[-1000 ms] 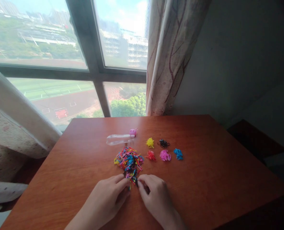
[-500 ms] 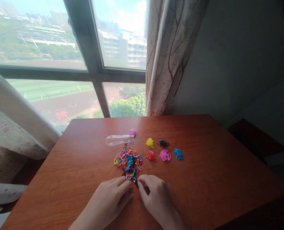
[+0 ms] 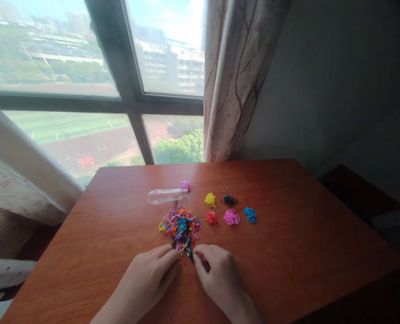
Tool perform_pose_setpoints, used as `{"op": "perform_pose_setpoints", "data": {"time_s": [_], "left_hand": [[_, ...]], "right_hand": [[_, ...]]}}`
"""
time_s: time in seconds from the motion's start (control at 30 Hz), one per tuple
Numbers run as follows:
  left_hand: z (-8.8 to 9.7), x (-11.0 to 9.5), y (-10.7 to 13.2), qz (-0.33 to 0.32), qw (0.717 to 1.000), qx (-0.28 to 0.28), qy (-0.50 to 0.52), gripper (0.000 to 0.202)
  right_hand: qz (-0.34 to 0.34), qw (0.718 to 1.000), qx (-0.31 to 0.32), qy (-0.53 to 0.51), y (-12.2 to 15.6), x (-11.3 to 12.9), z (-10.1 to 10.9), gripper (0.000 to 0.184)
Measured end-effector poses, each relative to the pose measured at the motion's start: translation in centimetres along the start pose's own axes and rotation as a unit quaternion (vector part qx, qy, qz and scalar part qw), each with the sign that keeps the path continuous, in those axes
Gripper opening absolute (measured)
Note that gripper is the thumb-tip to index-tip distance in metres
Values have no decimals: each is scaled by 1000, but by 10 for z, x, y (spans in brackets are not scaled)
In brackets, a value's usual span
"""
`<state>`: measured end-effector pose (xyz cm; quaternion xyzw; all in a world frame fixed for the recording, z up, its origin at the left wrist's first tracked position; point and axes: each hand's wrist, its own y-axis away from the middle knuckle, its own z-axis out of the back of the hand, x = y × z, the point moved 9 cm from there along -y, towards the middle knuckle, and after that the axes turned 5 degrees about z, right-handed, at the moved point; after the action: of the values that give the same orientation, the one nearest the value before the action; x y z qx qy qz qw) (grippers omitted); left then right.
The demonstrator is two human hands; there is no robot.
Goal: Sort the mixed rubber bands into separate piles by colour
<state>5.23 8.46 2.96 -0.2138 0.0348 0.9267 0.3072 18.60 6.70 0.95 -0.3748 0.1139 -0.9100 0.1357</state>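
A mixed pile of small coloured rubber bands (image 3: 181, 225) lies on the wooden table (image 3: 287, 256), with mostly dark bands trailing off its near end. My left hand (image 3: 149, 272) is at the near left of this trail, fingers curled and thumb pressed in; what it may hold is hidden. My right hand (image 3: 216, 272) is on the other side, its thumb and forefinger pinched at a black rubber band (image 3: 191, 255). To the right of the pile are sorted clumps: yellow bands (image 3: 210, 200), black bands (image 3: 229, 200), red bands (image 3: 212, 218), pink bands (image 3: 231, 217) and blue bands (image 3: 250, 215).
Behind the pile a clear plastic bottle (image 3: 164, 196) lies on its side, with a pink cap-like piece (image 3: 185, 185) by its neck. Beyond the table's far edge are a window (image 3: 173, 105) and a patterned curtain (image 3: 240, 81). Another curtain (image 3: 27, 157) hangs at the left.
My left hand has shifted slightly left, widening the space between the hands, and a dark bit seen under its fingers no longer shows. My right hand stays nearly in place.
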Motion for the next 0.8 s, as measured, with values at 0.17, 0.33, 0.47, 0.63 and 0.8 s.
{"op": "perform_pose_setpoints", "data": {"time_s": [0.17, 0.33, 0.47, 0.63, 0.8], "left_hand": [[11, 3, -1, 18, 997, -23, 75, 23], [17, 9, -8, 37, 990, -40, 127, 19], [34, 3, -30, 32, 992, -72, 96, 18], [48, -19, -85, 18, 997, -78, -2, 18], [30, -23, -144, -4, 999, -26, -28, 19]], "right_hand": [[0, 1000, 3, 7, 0, 2, 1, 14], [2, 1000, 2, 9, -1, 3, 2, 15], [2, 1000, -1, 0, -1, 3, 2, 15], [-2, 1000, 0, 5, -1, 2, 1, 15], [2, 1000, -1, -3, -1, 2, 1, 17]]}}
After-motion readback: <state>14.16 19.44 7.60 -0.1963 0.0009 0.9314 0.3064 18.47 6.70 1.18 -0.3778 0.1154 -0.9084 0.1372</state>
